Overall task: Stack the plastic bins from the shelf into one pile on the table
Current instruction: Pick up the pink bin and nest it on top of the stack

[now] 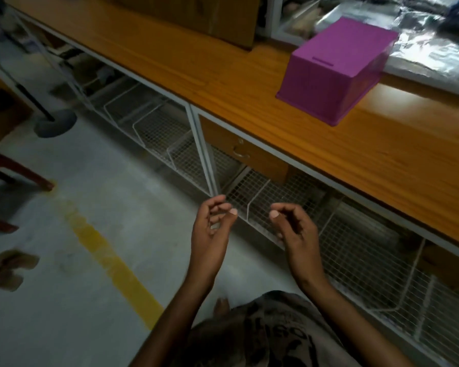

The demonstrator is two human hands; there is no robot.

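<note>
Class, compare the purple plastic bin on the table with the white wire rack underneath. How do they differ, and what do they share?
The purple bin is moulded plastic; the wire rack is white open mesh. The bin sits on the wooden table; the rack lies below it, near the floor. The bin rests rim down, base up; the rack's compartments open upward. Shared: neither is being touched.

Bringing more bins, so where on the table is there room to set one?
Free: the table stretch left of the purple bin, before the brown board; also the strip to the bin's right along the front edge. Crowded: behind the bin, where plastic sheeting lies.
</note>
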